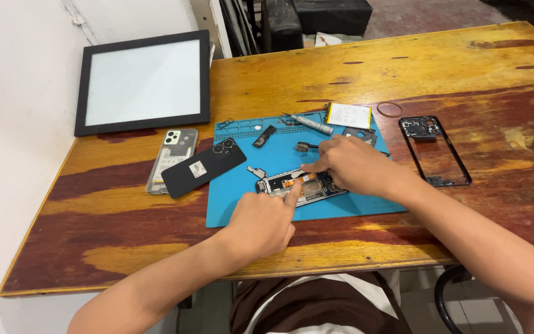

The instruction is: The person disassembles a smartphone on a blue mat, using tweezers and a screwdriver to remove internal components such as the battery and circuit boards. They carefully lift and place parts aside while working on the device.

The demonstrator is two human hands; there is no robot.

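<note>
Both hands meet over the opened phone body on the blue mat.

The left hand (pixel 261 222), nearer, has its fingers curled shut except the forefinger, whose tip presses the near long edge of the opened grey phone body with its orange flex strip (pixel 301 185). That body lies on the blue rubber repair mat (pixel 341 207), long axis running left to right, tilted slightly up toward the right. The right hand (pixel 356 164) reaches in from the far right side, fingers bunched together at the strip; whether they pinch anything I cannot tell. Left of the mat on the wooden worktop (pixel 125 222) lies a black phone back cover (pixel 204 167); beyond, a yellow-edged flat battery (pixel 348 115).
</note>
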